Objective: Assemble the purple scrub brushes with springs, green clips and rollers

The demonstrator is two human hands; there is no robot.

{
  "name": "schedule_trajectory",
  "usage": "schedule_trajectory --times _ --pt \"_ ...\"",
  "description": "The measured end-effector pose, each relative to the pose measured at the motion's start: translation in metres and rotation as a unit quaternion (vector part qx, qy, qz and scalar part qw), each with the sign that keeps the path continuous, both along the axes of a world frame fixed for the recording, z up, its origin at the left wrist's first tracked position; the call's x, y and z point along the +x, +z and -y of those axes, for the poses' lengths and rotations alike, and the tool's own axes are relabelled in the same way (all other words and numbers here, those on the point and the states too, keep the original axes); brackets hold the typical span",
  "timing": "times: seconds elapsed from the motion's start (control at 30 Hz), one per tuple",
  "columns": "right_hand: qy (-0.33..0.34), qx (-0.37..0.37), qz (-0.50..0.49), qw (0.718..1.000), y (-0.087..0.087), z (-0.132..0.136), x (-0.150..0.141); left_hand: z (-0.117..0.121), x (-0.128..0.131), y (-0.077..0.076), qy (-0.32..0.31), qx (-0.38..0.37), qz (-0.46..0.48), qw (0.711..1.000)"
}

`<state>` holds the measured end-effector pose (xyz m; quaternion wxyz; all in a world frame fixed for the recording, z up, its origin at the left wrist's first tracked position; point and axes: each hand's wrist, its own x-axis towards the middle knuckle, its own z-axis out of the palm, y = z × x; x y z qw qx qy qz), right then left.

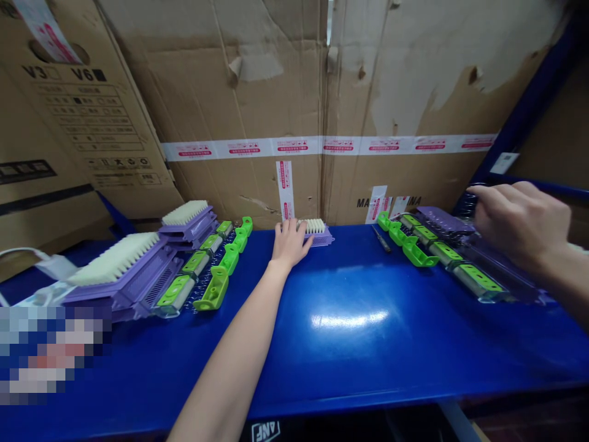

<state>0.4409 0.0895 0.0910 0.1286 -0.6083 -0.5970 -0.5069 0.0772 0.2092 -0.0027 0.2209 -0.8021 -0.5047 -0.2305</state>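
At the back of the table, my left hand (291, 242) lies over a purple plastic part with rows of cream bristle-like ribs (313, 228). Its fingers are spread across the part's left side, the thumb apart. My right hand (522, 224), slightly blurred, is raised at the right above purple perforated plates (492, 261). Its fingers are curled in, and whatever they may hold is hidden. Just left of those plates runs a row of clear-cased pieces with lime-green tops (481, 279). Bright green brackets (416, 252) line up beside them.
On the left stand more purple parts with cream ribbed tops (122, 258), lime-topped pieces (177, 291) and green brackets (214, 288). A dark pen-like tool (381, 239) lies at the back. Cardboard (257, 104) walls the rear of the blue table (340, 368). A white plug (55, 267) sits far left.
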Motion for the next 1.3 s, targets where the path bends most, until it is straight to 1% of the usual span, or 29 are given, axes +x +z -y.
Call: schedule_trajectory --times 0.13,0.27,0.37,0.43,0.5,0.6,0.63,0.7,0.77,0.87,0.97,1.03,1.13,1.2,1.3 --pt "0.001 -0.013 -0.001 1.0 -0.001 -0.003 -0.004 0.0 0.0 0.0 -0.002 -0.001 0.003 1.0" --pt "0.009 -0.021 -0.028 0.999 -0.002 -0.01 -0.013 0.0 0.0 0.0 0.0 0.006 0.003 1.0" --pt "0.025 -0.012 -0.05 0.998 -0.004 -0.018 -0.024 0.0 0.0 -0.001 0.009 0.004 0.003 1.0" --pt "0.044 -0.02 -0.065 0.997 -0.008 -0.024 -0.034 0.0 0.0 -0.001 0.012 0.005 0.006 1.0" --pt "0.08 -0.044 -0.076 0.993 -0.013 -0.032 -0.048 0.0 0.0 -0.001 0.008 0.014 0.009 1.0" --pt "0.157 -0.028 -0.111 0.981 -0.024 -0.048 -0.077 0.001 0.0 0.0 -0.022 0.045 0.009 0.999" --pt "0.189 0.021 -0.137 0.972 -0.028 -0.054 -0.088 0.002 0.001 0.001 -0.039 0.057 0.006 0.998" --pt "0.273 0.044 -0.152 0.949 -0.036 -0.065 -0.111 0.004 0.004 0.001 -0.079 0.085 -0.005 0.993" --pt "0.338 0.055 -0.166 0.925 -0.042 -0.072 -0.133 0.006 0.008 0.001 -0.117 0.113 -0.017 0.987" --pt "0.394 0.059 -0.202 0.895 -0.049 -0.076 -0.162 0.007 0.012 0.0 -0.153 0.14 -0.03 0.978" --pt "0.429 0.051 -0.224 0.874 -0.055 -0.075 -0.178 0.006 0.013 0.0 -0.172 0.15 -0.04 0.973" --pt "0.44 0.04 -0.221 0.87 -0.06 -0.075 -0.181 0.005 0.013 -0.001 -0.182 0.158 -0.044 0.97" --pt "0.429 0.021 -0.217 0.877 -0.067 -0.076 -0.175 0.003 0.012 -0.001 -0.184 0.169 -0.047 0.967" --pt "0.399 0.017 -0.223 0.889 -0.071 -0.078 -0.167 0.003 0.01 0.0 -0.174 0.173 -0.041 0.969" --pt "0.331 0.018 -0.23 0.915 -0.074 -0.08 -0.154 0.002 0.007 0.002 -0.143 0.164 -0.016 0.976"
